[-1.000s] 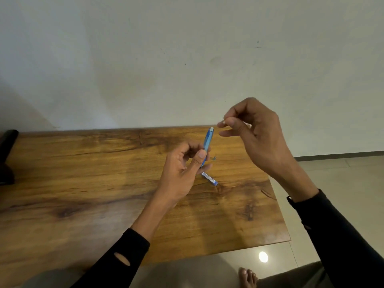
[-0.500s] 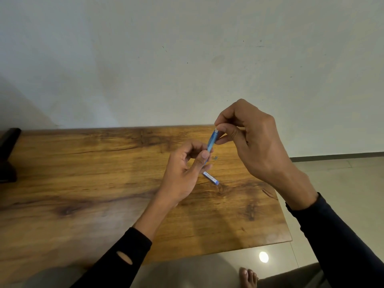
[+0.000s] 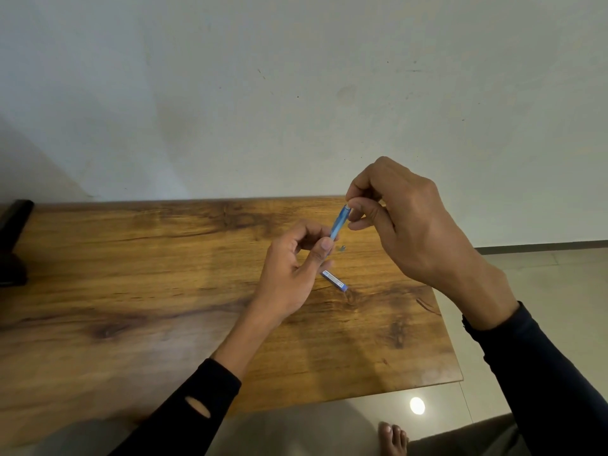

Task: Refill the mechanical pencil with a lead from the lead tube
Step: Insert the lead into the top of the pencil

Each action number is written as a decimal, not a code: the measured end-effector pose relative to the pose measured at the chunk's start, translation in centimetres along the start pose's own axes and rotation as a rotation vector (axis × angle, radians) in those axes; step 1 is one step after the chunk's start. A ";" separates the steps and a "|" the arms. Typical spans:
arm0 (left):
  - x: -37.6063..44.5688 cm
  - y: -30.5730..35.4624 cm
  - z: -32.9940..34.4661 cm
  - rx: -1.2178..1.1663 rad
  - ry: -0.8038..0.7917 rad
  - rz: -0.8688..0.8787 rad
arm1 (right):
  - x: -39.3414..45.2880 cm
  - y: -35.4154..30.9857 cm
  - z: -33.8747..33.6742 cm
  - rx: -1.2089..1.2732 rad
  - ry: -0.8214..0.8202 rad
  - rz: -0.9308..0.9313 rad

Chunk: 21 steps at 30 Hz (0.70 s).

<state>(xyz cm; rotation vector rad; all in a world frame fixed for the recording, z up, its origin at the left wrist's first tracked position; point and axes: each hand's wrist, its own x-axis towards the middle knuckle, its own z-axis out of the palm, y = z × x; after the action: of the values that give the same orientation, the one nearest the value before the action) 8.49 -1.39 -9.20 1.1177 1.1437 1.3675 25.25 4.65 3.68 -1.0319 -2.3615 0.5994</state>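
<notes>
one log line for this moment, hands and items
left hand: holds pencil upright | right hand: pinching pencil top | lead tube: lying on table

Table (image 3: 131, 291) mostly bare; lead tube (image 3: 334, 280) and small cap (image 3: 342, 248) lie mid-right.

Pencil (image 3: 339, 223) lower half hidden by left hand (image 3: 289, 274).

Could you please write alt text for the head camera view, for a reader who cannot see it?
Above a wooden table, a person's left hand holds a blue mechanical pencil upright while the right hand pinches its top end. A small lead tube lies on the table just beside the left hand, with a pale wall behind.
</notes>
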 end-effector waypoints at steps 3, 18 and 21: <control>0.0 -0.1 -0.1 0.022 0.014 0.011 | 0.0 0.0 -0.3 -0.065 -0.026 -0.023; -0.1 0.2 -0.1 0.007 0.045 0.035 | 0.2 1.0 0.2 0.512 0.007 0.283; 0.0 0.4 -0.1 -0.027 0.054 0.018 | 0.3 2.3 0.2 0.604 0.051 0.275</control>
<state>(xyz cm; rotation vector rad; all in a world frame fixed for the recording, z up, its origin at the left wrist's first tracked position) 8.33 -1.46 -8.81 1.0795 1.1528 1.4307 26.23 6.21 2.29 -1.0615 -1.8141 1.2718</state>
